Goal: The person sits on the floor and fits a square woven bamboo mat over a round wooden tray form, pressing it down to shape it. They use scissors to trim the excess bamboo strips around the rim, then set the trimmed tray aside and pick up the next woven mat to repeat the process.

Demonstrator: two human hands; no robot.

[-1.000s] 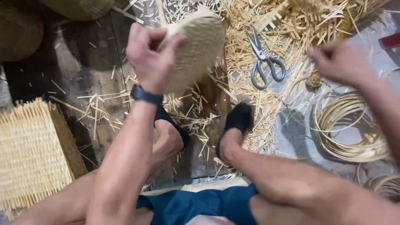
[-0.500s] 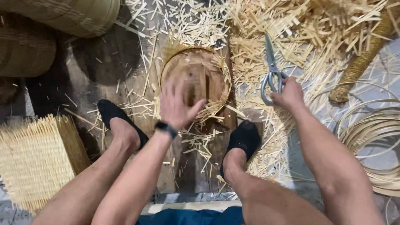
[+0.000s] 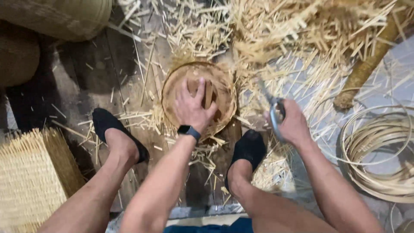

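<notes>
Head view, looking straight down between the knees: the left hand (image 3: 192,108) now lies spread, fingers open, pressing into the hollow of the round woven basket (image 3: 199,98), which sits mouth-up on the dark wooden boards between the two black shoes, the left shoe (image 3: 115,130) and the right shoe (image 3: 249,149). A second ago that basket was lifted and turned bottom-up in the same hand; half a second ago it was already down, and the right hand was only reaching for the scissors out on the straw. Now the right hand (image 3: 292,124) has them: its fingers are closed around the loop handles of the scissors (image 3: 274,113), blades blurred and pointing up toward the basket's rim, just beside it. So the basket is pinned steady and the cutting tool is up off the floor. Straw offcuts (image 3: 280,39) litter everything beyond. A square woven panel (image 3: 32,177) lies at lower left, coils of thin cane (image 3: 379,151) at right, a large basket (image 3: 60,17) at top left. No packages, labels or signs show anywhere.
</notes>
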